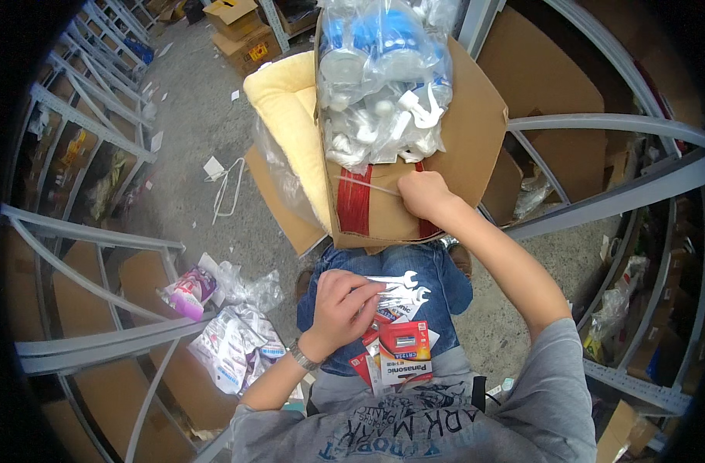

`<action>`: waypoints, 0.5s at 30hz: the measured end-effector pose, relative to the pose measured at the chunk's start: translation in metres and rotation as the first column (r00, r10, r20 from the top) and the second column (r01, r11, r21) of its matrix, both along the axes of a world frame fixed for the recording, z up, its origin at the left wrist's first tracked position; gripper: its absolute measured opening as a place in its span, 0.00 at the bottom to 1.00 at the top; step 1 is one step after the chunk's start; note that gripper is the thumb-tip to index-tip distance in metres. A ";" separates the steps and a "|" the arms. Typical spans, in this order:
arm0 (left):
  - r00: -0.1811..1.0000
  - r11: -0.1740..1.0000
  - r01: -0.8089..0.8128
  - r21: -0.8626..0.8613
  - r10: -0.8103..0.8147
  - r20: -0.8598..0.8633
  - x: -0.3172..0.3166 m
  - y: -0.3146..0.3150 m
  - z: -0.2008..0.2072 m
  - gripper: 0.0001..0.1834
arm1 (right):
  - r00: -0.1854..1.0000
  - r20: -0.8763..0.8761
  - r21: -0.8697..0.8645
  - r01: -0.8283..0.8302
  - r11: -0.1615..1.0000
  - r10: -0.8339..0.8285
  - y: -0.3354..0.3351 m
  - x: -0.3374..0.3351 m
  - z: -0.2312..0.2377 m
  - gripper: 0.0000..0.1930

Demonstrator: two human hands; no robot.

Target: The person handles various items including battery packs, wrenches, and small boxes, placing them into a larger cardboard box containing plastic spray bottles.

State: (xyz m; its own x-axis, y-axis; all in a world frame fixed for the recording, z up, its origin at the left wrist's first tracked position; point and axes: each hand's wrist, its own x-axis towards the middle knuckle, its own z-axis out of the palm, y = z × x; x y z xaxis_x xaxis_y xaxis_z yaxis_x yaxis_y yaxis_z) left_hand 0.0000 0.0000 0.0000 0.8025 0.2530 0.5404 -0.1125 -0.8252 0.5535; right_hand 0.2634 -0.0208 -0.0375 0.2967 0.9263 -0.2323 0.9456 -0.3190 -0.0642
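Note:
Over my lap, my left hand (343, 309) is closed round several silver open-end wrenches (403, 292), their jaws pointing right. Red-and-white battery packs (405, 351) lie on my lap just below them. My right hand (430, 197) is a fist at the near part of an open cardboard box (472, 139). A thin pale strip (364, 185) runs leftward from that fist, across dark red bundles (354, 204) inside the box. Beyond the fist, the box holds clear plastic bags with white plastic parts (422, 108) and blue-topped containers (383, 38).
A cream padded cushion (287, 116) leans against the box's left side. Grey metal shelving (98, 343) stands on both sides. Silver packets (237, 347) and a purple pack (190, 292) lie at my left. A white cord (227, 193) is on the concrete floor.

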 end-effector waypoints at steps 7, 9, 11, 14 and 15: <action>0.994 0.990 -0.080 -0.114 0.088 0.068 0.002 0.002 0.003 0.11 | 0.945 -0.326 0.548 0.198 0.813 -0.011 -0.061 -0.003 0.055 0.07; 0.994 0.983 -0.079 -0.163 0.090 0.057 0.004 0.001 0.000 0.10 | 0.912 -0.408 0.630 0.318 0.709 -0.046 -0.071 -0.009 0.064 0.07; 0.997 0.985 -0.057 -0.163 0.066 0.050 0.003 0.000 -0.003 0.10 | 0.920 -0.364 0.656 0.366 0.660 -0.148 -0.073 -0.019 0.078 0.08; 0.998 0.988 -0.002 -0.152 0.012 0.062 0.006 -0.003 -0.002 0.09 | 0.941 -0.258 0.678 0.337 0.653 -0.218 -0.069 -0.015 0.085 0.08; 0.998 0.990 0.013 -0.142 -0.003 0.067 0.005 -0.002 -0.002 0.09 | 0.948 -0.227 0.698 0.317 0.642 -0.222 -0.067 -0.014 0.085 0.09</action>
